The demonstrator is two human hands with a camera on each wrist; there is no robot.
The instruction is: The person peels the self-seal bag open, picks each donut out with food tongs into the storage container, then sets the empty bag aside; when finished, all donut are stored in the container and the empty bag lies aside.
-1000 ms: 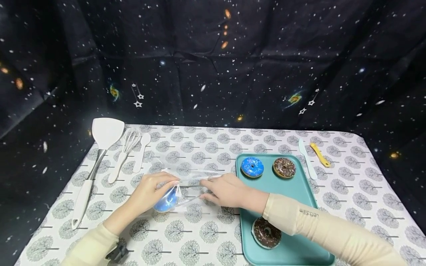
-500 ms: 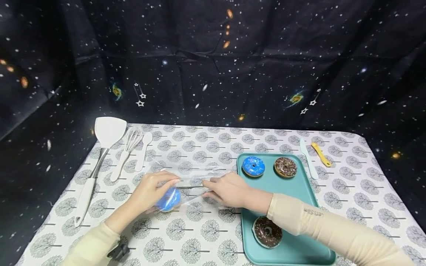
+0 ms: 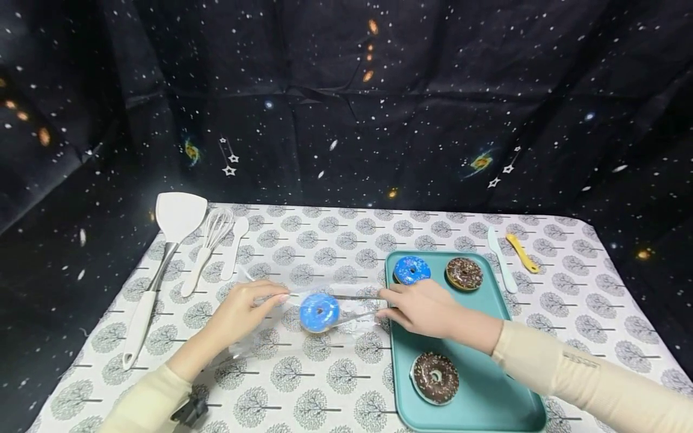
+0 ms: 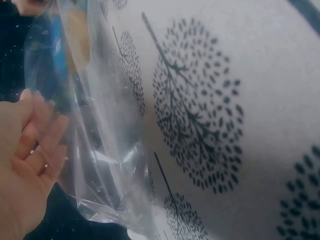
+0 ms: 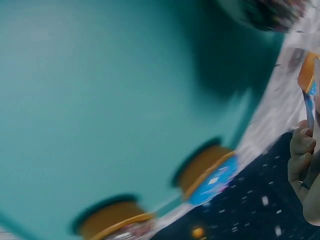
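Note:
My left hand [image 3: 243, 310] pinches the near-left part of a clear plastic bag [image 3: 260, 343] between thumb and fingers. In the left wrist view, the clear film hangs beside that hand. My right hand [image 3: 419, 307] grips metal tongs [image 3: 357, 297], whose two arms reach left around a blue-iced donut [image 3: 319, 311] with a yellowish base. Film lies around this donut; whether it is inside the bag or in front of it I cannot tell. My right hand is over the left edge of the teal tray [image 3: 476, 337], just below another blue donut [image 3: 411, 269].
Two chocolate-iced donuts, one far [image 3: 464, 273] and one near [image 3: 435, 377], lie on the tray. Right of it are a pale blue knife [image 3: 501, 260] and a yellow handle-like utensil [image 3: 522, 252]. At left lie a white spatula [image 3: 180, 216], a whisk [image 3: 208, 246] and a spoon [image 3: 235, 248].
The right hand has moved right with the tongs and the blue donut, from beside the left hand toward the tray. The left hand has stayed nearly in place, holding the bag.

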